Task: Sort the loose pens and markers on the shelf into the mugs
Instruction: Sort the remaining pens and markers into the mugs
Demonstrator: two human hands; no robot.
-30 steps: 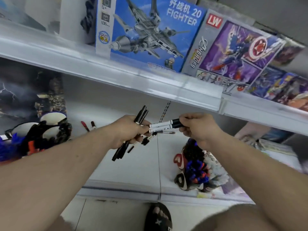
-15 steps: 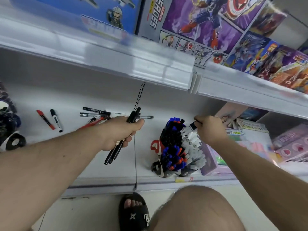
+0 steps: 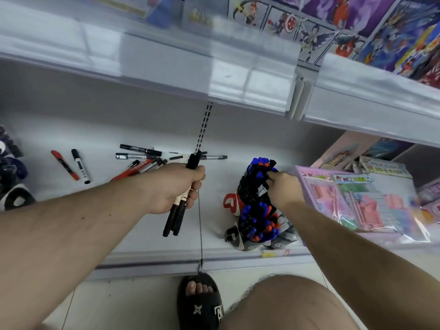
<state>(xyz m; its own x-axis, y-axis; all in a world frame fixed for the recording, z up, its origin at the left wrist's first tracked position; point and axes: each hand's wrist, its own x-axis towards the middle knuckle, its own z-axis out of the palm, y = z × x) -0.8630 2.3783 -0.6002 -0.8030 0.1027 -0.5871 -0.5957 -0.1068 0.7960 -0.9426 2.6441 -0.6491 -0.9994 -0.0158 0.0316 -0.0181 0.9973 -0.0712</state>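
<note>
White shelf carries loose pens at the far left. Left hand, arm reaching forward, grips a black marker bundle in a fist. Right hand pinches a marker among those filling the mugs.

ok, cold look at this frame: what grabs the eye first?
The left hand at centre, gripping a bundle of black pens above the shelf. Right of it, the right hand is at the crammed mugs of markers. Loose pens lie scattered at the back left.
</note>
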